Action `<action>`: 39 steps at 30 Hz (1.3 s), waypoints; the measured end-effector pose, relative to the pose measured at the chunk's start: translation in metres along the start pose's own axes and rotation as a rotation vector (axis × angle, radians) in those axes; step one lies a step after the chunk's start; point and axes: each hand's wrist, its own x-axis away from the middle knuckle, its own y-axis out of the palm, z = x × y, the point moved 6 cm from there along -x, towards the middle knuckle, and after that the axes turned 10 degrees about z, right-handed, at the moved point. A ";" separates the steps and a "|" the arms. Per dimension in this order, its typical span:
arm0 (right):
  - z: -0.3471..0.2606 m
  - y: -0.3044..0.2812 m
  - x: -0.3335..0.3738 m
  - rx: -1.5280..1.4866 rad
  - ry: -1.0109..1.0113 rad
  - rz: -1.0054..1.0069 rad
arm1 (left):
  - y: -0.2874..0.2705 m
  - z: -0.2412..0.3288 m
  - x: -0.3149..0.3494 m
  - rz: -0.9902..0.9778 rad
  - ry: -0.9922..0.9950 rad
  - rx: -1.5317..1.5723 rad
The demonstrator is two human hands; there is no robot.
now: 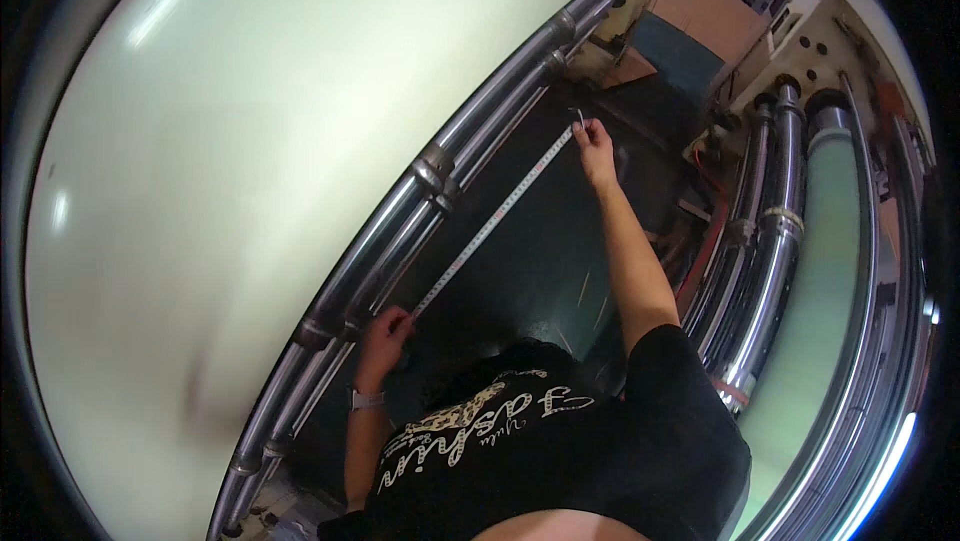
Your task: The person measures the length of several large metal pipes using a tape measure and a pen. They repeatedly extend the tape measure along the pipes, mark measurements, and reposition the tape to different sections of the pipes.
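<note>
A white measuring tape (495,218) runs straight and taut on a slant between my two hands, over a dark surface (520,271). My right hand (594,146), farther away with the arm stretched out, is closed on the tape's far end, where a small pale piece sticks up. Nearer to me, my left hand (386,337) pinches the tape's near end beside the metal rollers; a watch (366,399) is on that wrist. I cannot make out the tape's case.
A huge smooth pale roll (200,241) fills the left side, edged by long shiny metal rollers (375,231). To the right stand more metal rollers (765,261) and a pale green roll (828,241). Cardboard (705,11) lies at the far end.
</note>
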 end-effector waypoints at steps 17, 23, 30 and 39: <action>0.078 0.100 -0.287 -0.277 0.213 -0.188 | 0.136 0.066 -0.178 -0.116 0.141 -0.193; 0.060 0.116 -0.282 -0.179 -0.046 -0.268 | 0.180 0.091 -0.188 -0.075 0.001 -0.353; 0.074 0.108 -0.280 -0.469 0.444 -0.341 | 0.258 0.125 -0.188 -0.003 -0.103 -0.333; 0.080 0.108 -0.292 -0.535 0.489 -0.454 | 0.306 0.156 -0.182 0.131 -0.285 -0.217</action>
